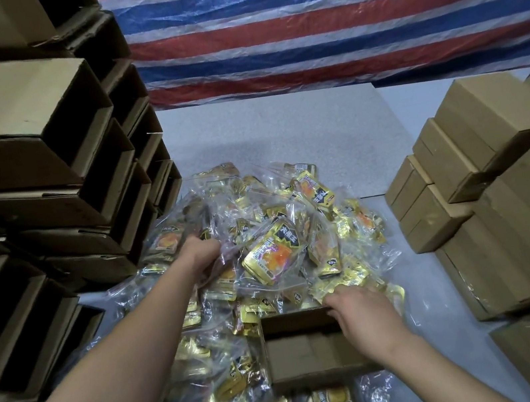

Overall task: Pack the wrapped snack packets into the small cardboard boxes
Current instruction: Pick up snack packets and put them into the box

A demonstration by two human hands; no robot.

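Observation:
A heap of gold snack packets (310, 189) in clear wrap covers the middle of the grey table. My left hand (203, 250) reaches into the heap and grips the clear wrap of a gold packet (274, 252) that stands lifted and tilted. An open small cardboard box (302, 349) sits on the packets near me, and it looks empty inside. My right hand (363, 314) rests on the box's right rim, fingers curled over the edge toward the far corner.
Open empty cartons (36, 141) are stacked high on the left, mouths facing right. Closed small boxes (483, 171) are piled in rows on the right. A red, white and blue striped tarp (330, 14) hangs behind the table (279, 128).

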